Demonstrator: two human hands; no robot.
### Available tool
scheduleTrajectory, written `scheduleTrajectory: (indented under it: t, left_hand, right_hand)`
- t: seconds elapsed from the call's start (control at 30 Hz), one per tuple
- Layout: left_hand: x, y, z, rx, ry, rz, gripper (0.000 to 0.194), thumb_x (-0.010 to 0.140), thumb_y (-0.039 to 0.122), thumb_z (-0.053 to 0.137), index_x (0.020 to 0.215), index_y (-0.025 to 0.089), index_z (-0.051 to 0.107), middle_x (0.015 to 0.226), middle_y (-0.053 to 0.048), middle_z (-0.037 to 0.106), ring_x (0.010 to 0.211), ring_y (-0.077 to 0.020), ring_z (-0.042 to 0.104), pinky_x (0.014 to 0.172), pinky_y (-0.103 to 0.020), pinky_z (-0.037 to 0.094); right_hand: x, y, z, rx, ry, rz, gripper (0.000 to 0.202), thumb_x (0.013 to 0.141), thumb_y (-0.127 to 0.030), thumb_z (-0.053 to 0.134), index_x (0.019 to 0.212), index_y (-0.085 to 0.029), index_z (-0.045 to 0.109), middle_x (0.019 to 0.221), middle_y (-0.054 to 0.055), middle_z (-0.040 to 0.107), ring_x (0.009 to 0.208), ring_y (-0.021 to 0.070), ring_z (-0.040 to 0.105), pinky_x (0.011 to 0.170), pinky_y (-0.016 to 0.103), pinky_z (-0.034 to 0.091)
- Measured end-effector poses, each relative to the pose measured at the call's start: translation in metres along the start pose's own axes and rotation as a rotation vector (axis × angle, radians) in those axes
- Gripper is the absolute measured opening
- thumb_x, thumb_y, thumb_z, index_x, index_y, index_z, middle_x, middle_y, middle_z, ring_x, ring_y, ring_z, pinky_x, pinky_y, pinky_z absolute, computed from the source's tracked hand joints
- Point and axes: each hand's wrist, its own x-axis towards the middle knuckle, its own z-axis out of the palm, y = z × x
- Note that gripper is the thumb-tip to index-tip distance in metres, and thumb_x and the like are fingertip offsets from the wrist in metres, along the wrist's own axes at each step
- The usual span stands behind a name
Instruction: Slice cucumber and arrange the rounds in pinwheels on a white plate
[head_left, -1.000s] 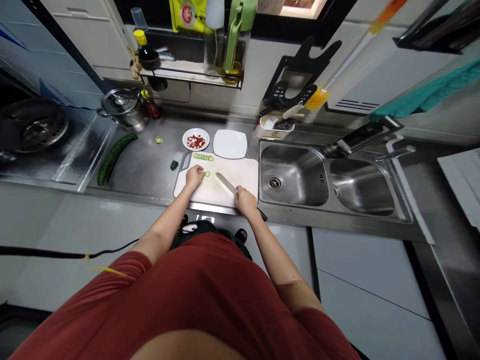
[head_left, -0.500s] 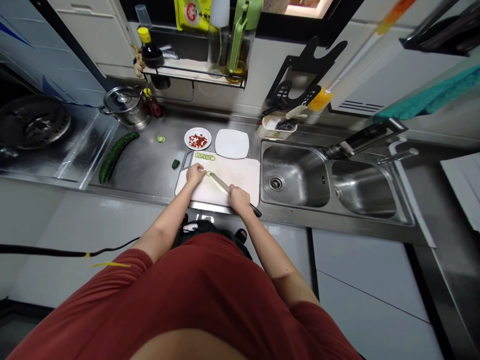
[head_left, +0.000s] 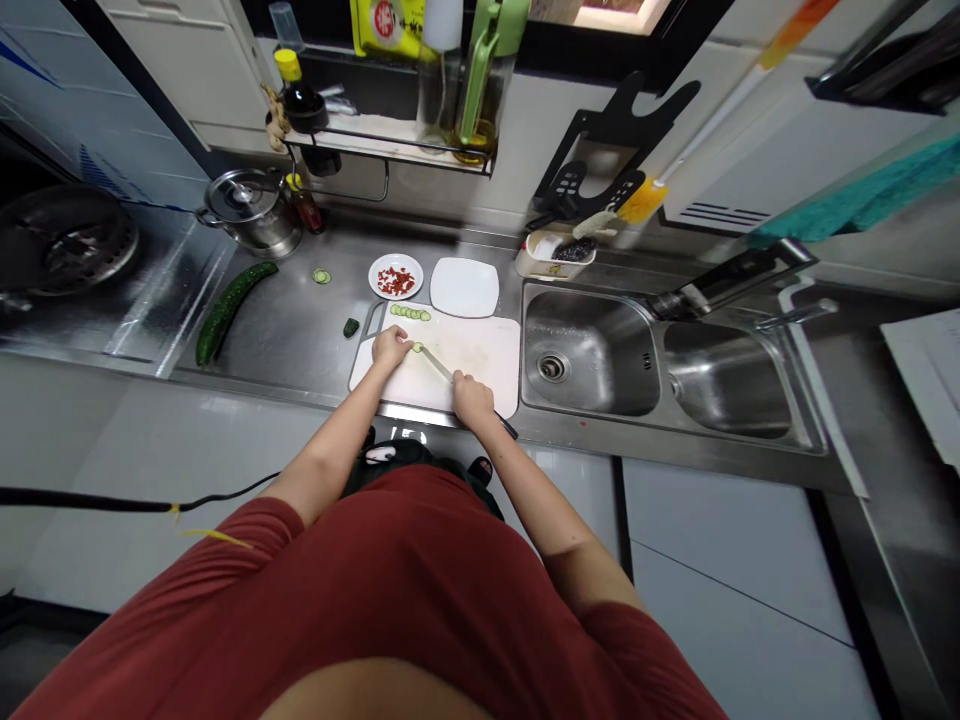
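My right hand (head_left: 473,401) is wrapped around the black handle of a kitchen knife (head_left: 437,365), whose blade points up and left. At the blade's tip lies a small pale cucumber slice (head_left: 418,347) on the white cutting board (head_left: 480,345). My left hand (head_left: 391,349) is closed in a pinch at that slice's left edge; its fingertips are small and partly hidden. A row of overlapping cucumber slices (head_left: 410,313) lies along the board's top left. A dark green cucumber end (head_left: 351,327) rests on the counter just left of the board.
Behind the board stand a plate of chopped red pieces (head_left: 396,277) and a white square plate (head_left: 464,287). A whole cucumber (head_left: 231,310), more slices (head_left: 321,276) and a steel pot (head_left: 251,212) are on the left. A double sink (head_left: 592,350) adjoins on the right.
My right hand has shifted slightly left with the knife, and its blade has turned a little steeper. My left hand and the slice stay almost in place.
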Motion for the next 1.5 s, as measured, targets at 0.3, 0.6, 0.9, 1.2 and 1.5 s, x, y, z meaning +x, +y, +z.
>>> scheduleTrajectory:
  t: [0.3, 0.6, 0.9, 1.2, 1.5]
  left_hand:
    - [0.001, 0.000, 0.000, 0.009, 0.004, -0.005, 0.021, 0.070, 0.035, 0.068, 0.088, 0.024, 0.062, 0.080, 0.001, 0.065, 0.074, -0.0149, 0.057, 0.066, -0.025, 0.037]
    - [0.001, 0.000, 0.001, 0.009, -0.001, -0.011, 0.021, 0.070, 0.036, 0.069, 0.087, 0.024, 0.063, 0.081, 0.001, 0.065, 0.076, -0.0153, 0.057, 0.068, -0.025, 0.038]
    - [0.000, 0.000, 0.000, 0.000, 0.004, -0.001, 0.022, 0.069, 0.036, 0.069, 0.087, 0.024, 0.063, 0.080, 0.001, 0.065, 0.074, -0.0154, 0.057, 0.066, -0.025, 0.037]
    - [0.000, 0.001, 0.000, 0.002, -0.006, -0.021, 0.021, 0.070, 0.035, 0.068, 0.088, 0.024, 0.063, 0.082, 0.001, 0.065, 0.077, -0.0154, 0.058, 0.069, -0.025, 0.038]
    - [0.001, -0.001, 0.001, 0.002, 0.007, 0.003, 0.022, 0.070, 0.037, 0.069, 0.086, 0.024, 0.062, 0.079, 0.001, 0.064, 0.076, -0.0161, 0.057, 0.068, -0.026, 0.038]
  right_hand:
    - [0.006, -0.004, -0.005, 0.040, -0.033, -0.052, 0.028, 0.091, -0.007, 0.033, 0.117, -0.014, 0.044, 0.106, 0.016, 0.062, 0.097, 0.0229, 0.063, 0.080, 0.032, 0.047]
    - [0.016, -0.007, -0.006, 0.037, -0.029, -0.062, 0.026, 0.093, -0.009, 0.033, 0.115, -0.015, 0.045, 0.105, 0.016, 0.063, 0.096, 0.0214, 0.063, 0.080, 0.030, 0.046]
    - [0.016, -0.002, -0.001, 0.051, -0.014, -0.074, 0.028, 0.090, -0.007, 0.034, 0.114, -0.014, 0.047, 0.102, 0.015, 0.065, 0.094, 0.0224, 0.064, 0.079, 0.031, 0.046]
    - [0.016, 0.001, -0.001, 0.050, -0.043, -0.078, 0.029, 0.088, -0.008, 0.037, 0.115, -0.015, 0.047, 0.101, 0.015, 0.065, 0.093, 0.0223, 0.064, 0.078, 0.030, 0.047]
    - [0.026, -0.008, -0.002, 0.043, -0.009, -0.087, 0.029, 0.090, -0.006, 0.033, 0.114, -0.013, 0.048, 0.101, 0.016, 0.066, 0.094, 0.0220, 0.065, 0.079, 0.030, 0.048]
